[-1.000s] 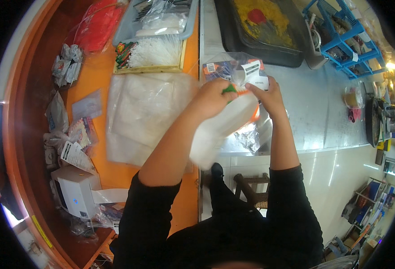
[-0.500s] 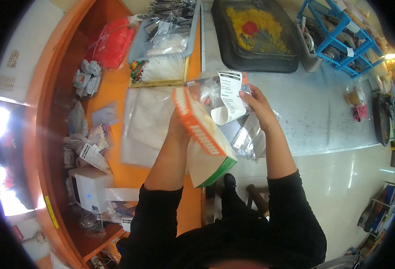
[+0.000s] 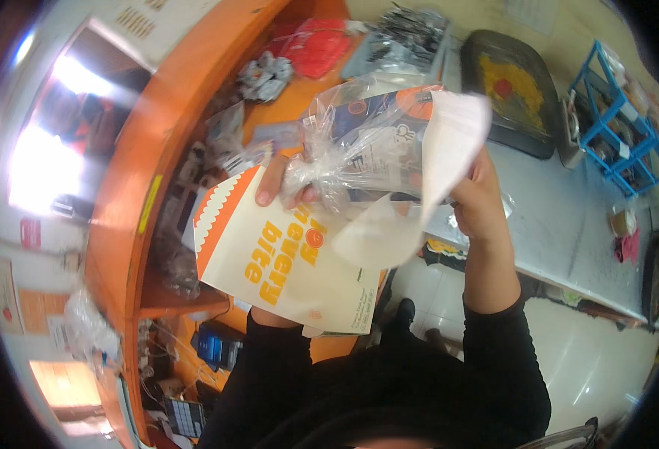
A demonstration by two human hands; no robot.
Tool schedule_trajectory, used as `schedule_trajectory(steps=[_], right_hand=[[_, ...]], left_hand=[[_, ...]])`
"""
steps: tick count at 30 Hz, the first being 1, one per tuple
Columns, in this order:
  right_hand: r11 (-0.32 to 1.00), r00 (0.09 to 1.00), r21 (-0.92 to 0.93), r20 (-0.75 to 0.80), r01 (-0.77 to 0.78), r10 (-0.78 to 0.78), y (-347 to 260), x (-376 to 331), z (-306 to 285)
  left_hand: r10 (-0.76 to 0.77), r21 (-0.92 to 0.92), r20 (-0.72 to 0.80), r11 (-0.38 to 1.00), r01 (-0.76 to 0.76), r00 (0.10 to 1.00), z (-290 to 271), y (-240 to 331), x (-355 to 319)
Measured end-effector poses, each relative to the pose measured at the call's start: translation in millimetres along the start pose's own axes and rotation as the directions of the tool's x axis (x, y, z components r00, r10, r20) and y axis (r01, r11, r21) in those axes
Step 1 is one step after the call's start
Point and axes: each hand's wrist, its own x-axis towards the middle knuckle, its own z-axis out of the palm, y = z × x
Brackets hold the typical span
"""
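My left hand (image 3: pixel 272 182) is closed on a cream printed carton (image 3: pixel 284 262) with an orange scalloped band. Its fingertips also touch the gathered knot of a clear plastic bag (image 3: pixel 318 168). Inside that bag is a dark blue printed pack (image 3: pixel 385 146) with orange patches. My right hand (image 3: pixel 480 196) grips the bag's right end, its fingers partly hidden. A long white paper slip (image 3: pixel 449 150) curls down the front of the bag, blurred at its edge and overlapping the carton.
An orange shelf unit (image 3: pixel 146 187) stands left, holding red bags (image 3: pixel 314 46) and small silver packets (image 3: pixel 264 77). Right, a metal counter (image 3: pixel 554 217) carries a black tray (image 3: pixel 542 135) of yellow food and a blue rack (image 3: pixel 621 123). A card terminal (image 3: pixel 217 348) sits lower left.
My view has turned left. The carton has swung so its broad printed face shows, and the bagged pack with its slip has come up closer. Both hands keep their hold.
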Motion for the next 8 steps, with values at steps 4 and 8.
schedule_trajectory(steps=[4, 8], right_hand=[[0.992, 0.996, 0.094, 0.016, 0.089, -0.09, 1.2, -2.6, 64.1], [0.98, 0.987, 0.178, 0.148, -0.084, 0.057, -15.7, 0.3, 125.6]], left_hand=[[0.12, 0.07, 0.039, 0.99, -0.123, 0.992, 10.3, 59.6, -31.8], [0.241, 0.201, 0.143, 0.943, -0.266, 0.96, 15.4, 134.5, -62.8]])
